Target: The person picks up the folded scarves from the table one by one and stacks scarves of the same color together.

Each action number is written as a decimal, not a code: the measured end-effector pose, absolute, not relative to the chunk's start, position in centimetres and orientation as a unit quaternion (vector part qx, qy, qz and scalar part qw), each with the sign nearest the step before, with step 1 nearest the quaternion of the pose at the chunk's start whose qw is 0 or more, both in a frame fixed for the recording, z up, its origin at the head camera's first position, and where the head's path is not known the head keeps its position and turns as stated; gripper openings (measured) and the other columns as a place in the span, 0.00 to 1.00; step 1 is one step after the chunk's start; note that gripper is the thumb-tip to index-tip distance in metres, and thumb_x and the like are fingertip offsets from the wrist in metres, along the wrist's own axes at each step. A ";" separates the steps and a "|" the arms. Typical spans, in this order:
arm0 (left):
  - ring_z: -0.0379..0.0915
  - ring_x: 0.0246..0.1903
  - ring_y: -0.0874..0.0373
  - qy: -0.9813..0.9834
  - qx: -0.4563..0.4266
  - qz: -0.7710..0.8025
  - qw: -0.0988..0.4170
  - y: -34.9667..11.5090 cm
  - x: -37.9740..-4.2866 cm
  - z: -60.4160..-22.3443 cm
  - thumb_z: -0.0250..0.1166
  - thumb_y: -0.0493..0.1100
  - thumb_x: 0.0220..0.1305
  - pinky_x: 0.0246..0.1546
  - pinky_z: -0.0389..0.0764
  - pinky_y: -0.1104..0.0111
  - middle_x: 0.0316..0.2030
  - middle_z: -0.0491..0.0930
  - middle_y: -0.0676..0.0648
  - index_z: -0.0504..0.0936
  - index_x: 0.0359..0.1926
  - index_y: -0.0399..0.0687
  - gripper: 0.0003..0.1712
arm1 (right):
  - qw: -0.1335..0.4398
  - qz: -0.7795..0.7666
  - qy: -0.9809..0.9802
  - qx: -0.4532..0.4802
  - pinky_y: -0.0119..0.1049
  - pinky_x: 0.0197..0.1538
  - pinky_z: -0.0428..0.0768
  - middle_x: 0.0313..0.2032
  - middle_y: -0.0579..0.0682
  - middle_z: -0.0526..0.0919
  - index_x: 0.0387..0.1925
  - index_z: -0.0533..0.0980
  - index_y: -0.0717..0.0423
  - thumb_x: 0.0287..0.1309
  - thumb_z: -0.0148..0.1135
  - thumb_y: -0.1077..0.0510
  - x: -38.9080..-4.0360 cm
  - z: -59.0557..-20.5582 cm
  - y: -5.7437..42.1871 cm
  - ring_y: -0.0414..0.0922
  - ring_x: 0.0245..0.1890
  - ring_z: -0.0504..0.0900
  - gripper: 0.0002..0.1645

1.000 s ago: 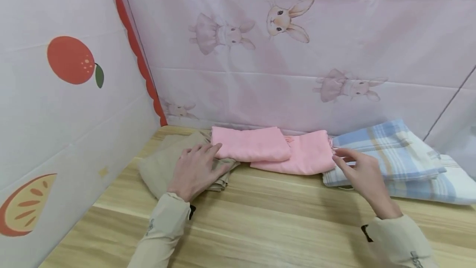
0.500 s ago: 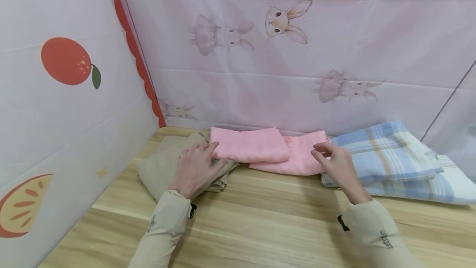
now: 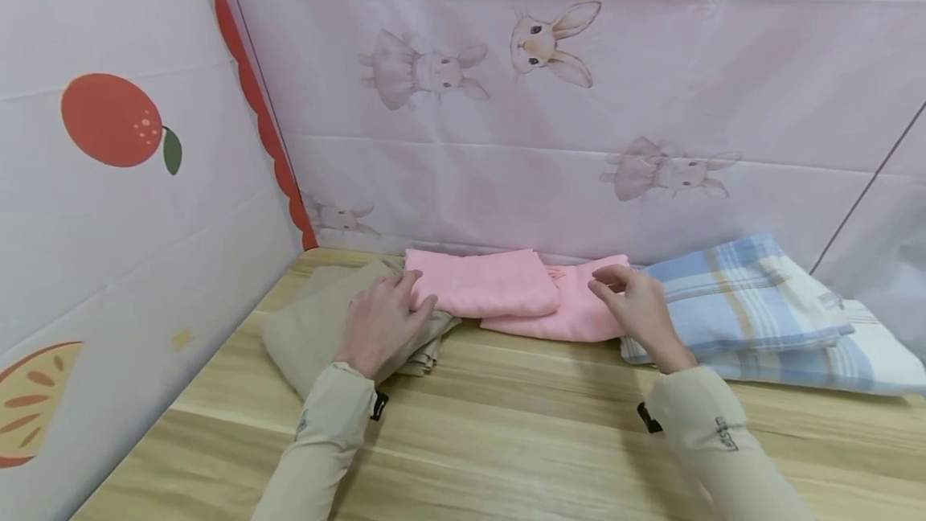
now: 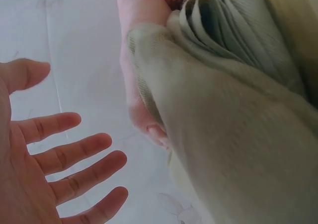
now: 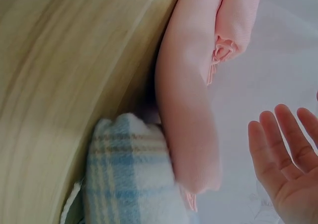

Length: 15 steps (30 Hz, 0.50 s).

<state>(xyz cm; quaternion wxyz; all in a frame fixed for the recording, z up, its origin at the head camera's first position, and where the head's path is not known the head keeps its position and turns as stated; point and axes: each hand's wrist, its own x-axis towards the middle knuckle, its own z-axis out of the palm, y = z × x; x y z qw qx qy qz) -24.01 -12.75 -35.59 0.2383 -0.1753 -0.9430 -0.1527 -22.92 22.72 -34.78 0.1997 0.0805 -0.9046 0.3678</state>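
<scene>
The rabbit-print backdrop (image 3: 463, 191) stands at 12 o'clock; the folded cloths line its foot on the desk (image 3: 542, 441), probably so both hands reach them easily. The plaid cloths (image 3: 752, 296) lie stacked at 3 o'clock from the pink pair, likely to save room, with the beige cloth (image 3: 311, 324) at 9 o'clock. Between them, the upper pink cloth (image 3: 477, 284) overlaps the lower pink cloth (image 3: 579, 320), presumably because the row is tight. The left hand (image 3: 379, 324) is spread above the beige cloth, fingers towards 1 o'clock; the right hand (image 3: 640, 312) points towards 10 o'clock over the lower pink cloth, fingers relaxed. Neither pinches anything; whether either touches cloth, I cannot tell.
</scene>
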 end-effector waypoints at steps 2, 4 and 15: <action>0.81 0.46 0.39 -0.944 -0.169 -0.160 0.233 -12.6 -24.2 -35.5 0.60 0.55 0.70 0.38 0.83 0.46 0.52 0.83 0.35 0.82 0.58 0.39 0.27 | 0.194 0.375 -0.903 0.078 0.58 0.51 0.78 0.46 0.66 0.85 0.49 0.81 0.70 0.68 0.63 0.61 -23.2 -34.8 22.5 0.63 0.48 0.82 0.15; 0.81 0.45 0.39 -0.946 -0.162 -0.162 0.228 -12.5 -24.4 -35.4 0.61 0.53 0.71 0.37 0.83 0.47 0.52 0.83 0.35 0.82 0.58 0.38 0.26 | 0.187 0.385 -0.900 0.078 0.57 0.51 0.79 0.47 0.67 0.84 0.49 0.81 0.71 0.68 0.63 0.61 -23.6 -35.0 22.3 0.64 0.48 0.82 0.15; 0.80 0.48 0.38 -0.950 -0.141 -0.197 0.196 -12.6 -25.3 -35.7 0.62 0.48 0.71 0.44 0.82 0.45 0.54 0.81 0.33 0.81 0.59 0.38 0.23 | 0.149 0.437 -0.884 0.071 0.44 0.41 0.85 0.48 0.70 0.83 0.51 0.79 0.75 0.67 0.63 0.63 -25.4 -35.8 21.3 0.64 0.46 0.84 0.17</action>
